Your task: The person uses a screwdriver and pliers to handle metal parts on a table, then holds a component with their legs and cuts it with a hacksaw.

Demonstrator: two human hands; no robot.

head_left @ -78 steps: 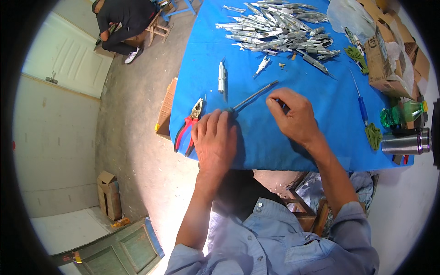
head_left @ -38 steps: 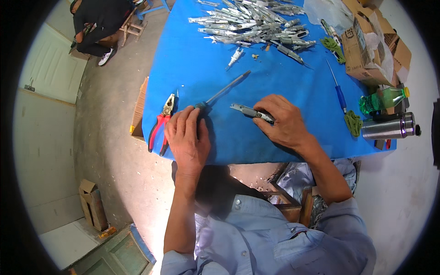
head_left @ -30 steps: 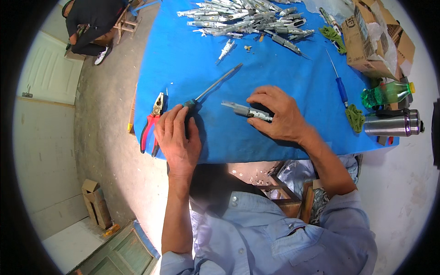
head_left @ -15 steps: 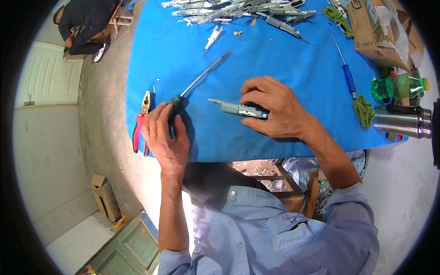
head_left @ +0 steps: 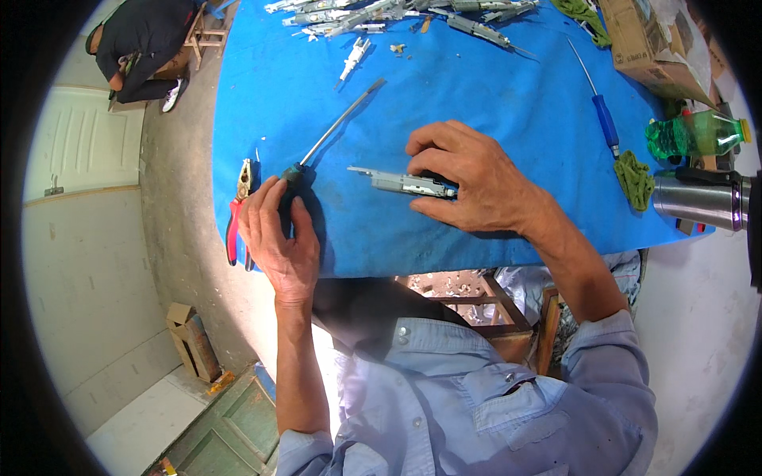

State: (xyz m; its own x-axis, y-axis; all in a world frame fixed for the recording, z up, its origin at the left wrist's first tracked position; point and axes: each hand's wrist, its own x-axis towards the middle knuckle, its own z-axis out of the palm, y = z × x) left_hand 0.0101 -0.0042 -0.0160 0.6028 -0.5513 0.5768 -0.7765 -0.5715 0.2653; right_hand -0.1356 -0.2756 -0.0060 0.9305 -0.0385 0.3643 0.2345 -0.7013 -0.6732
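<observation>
Two hands at work on a blue surface (head_left: pixel 492 230)

Our left hand (head_left: pixel 278 242) wraps its grip around the handle of a long screwdriver (head_left: pixel 333 131); our right hand (head_left: pixel 476 178) pins a grey metal part (head_left: pixel 401 182) flat with closed fingers. Red pliers (head_left: pixel 236 210) lie just left, at the edge. Beyond: a heap of metal parts (head_left: pixel 397 9), a blue screwdriver (head_left: pixel 599 115), a box (head_left: pixel 643 40), a green bottle (head_left: pixel 694 135), a steel flask (head_left: pixel 698 202).

Bright daylight, sharp focus, fisheye-bent dark rim.
</observation>
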